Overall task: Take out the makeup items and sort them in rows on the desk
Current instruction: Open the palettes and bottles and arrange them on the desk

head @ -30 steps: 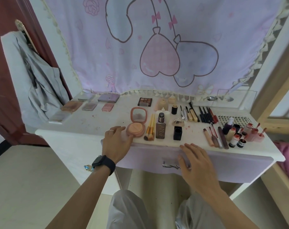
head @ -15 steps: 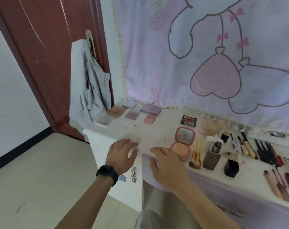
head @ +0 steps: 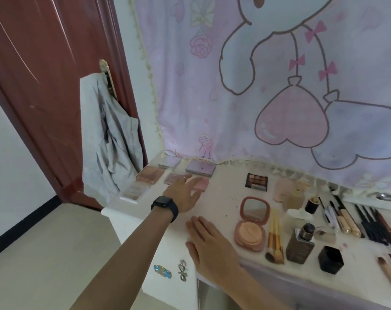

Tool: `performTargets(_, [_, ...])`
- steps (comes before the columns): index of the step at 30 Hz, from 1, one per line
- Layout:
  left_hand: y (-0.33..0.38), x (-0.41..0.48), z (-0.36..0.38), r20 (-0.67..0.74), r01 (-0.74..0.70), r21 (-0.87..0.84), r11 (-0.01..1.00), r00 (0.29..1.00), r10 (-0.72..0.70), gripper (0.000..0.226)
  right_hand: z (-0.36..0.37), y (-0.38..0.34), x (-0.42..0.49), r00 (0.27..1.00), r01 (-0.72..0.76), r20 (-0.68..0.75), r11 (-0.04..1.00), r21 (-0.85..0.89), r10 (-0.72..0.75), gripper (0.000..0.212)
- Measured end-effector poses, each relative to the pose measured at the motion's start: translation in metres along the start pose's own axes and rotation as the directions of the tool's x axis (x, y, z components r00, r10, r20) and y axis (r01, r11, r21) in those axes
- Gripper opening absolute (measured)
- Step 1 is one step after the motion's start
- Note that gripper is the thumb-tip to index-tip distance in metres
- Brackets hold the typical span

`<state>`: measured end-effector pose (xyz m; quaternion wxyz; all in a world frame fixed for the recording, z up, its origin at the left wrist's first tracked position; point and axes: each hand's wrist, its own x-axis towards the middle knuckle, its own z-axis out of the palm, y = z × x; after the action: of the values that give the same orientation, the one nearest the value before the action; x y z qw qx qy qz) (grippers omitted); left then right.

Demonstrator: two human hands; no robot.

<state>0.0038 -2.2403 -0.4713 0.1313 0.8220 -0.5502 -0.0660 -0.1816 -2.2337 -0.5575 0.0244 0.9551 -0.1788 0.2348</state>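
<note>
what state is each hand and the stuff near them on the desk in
left hand, open, fingers straight, over the pink palette
right hand, open, flat on the desk edge
round compact, open, mirror lid up
dark palette, pans showing, lying flat
foundation bottle, upright

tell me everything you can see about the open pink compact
The compact is a rounded pink case, plastic by the look, lying open on the white desk. Its lid is tilted back and shows a mirror. The base holds a peach puff. Gold-handled brushes lie close on its right, and the right hand rests flat to its left without touching it.
</note>
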Motion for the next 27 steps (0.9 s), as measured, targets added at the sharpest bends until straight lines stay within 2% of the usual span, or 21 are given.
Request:
performTargets(2, [0.005,0.015,0.003,0.075,-0.036,0.086,0.996,0.997,0.029,0.051,0.000,0.001,0.000,1.000,0.012,-0.001,1.000,0.000,-0.012,0.050])
performTargets(5, [0.002,0.023,0.009,0.158,0.003,0.129,0.992,0.987,-0.024,0.050,-0.001,0.005,-0.001,1.000,0.002,-0.011,1.000,-0.001,-0.002,0.050])
performTargets(15, [0.000,0.003,0.010,-0.059,0.172,-0.050,0.984,0.983,-0.175,0.026,0.002,0.002,-0.001,0.999,-0.026,-0.023,0.999,0.022,0.026,0.048])
performTargets(17, [-0.001,-0.009,0.010,-0.077,0.202,-0.158,0.967,0.973,-0.216,0.029,0.000,0.001,-0.001,0.999,-0.027,-0.021,0.999,0.041,0.027,0.048])
performTargets(18, [-0.001,-0.017,0.008,-0.079,0.227,-0.275,0.934,0.963,-0.257,0.035,-0.002,0.001,-0.001,0.999,-0.029,-0.015,0.998,0.055,0.030,0.047])
performTargets(20, [0.002,-0.038,0.000,-0.088,0.253,-0.541,0.802,0.931,-0.353,0.051,-0.009,0.001,0.001,0.999,-0.055,0.005,0.994,0.099,0.054,0.046])
performTargets(22, [0.007,-0.061,-0.007,-0.106,0.220,-0.705,0.674,0.907,-0.407,0.060,-0.017,-0.001,0.003,0.995,-0.100,0.028,0.976,0.194,0.097,0.042])
performTargets(24, [0.015,-0.083,-0.013,-0.114,0.173,-0.785,0.595,0.903,-0.413,0.062,-0.030,-0.004,0.003,0.983,-0.184,0.060,0.903,0.388,0.175,0.037])
performTargets(25, [0.021,-0.094,-0.017,-0.110,0.152,-0.811,0.564,0.908,-0.403,0.062,-0.043,-0.006,0.003,0.967,-0.255,0.111,0.831,0.494,0.231,0.036])
performTargets(26, [0.027,-0.104,-0.020,-0.102,0.136,-0.831,0.539,0.916,-0.388,0.061,-0.057,-0.008,0.001,0.937,-0.343,0.169,0.725,0.598,0.305,0.035])
performTargets(27, [0.033,-0.113,-0.023,-0.097,0.116,-0.845,0.522,0.927,-0.363,0.060,-0.071,-0.010,-0.003,0.893,-0.427,0.229,0.568,0.703,0.388,0.032])
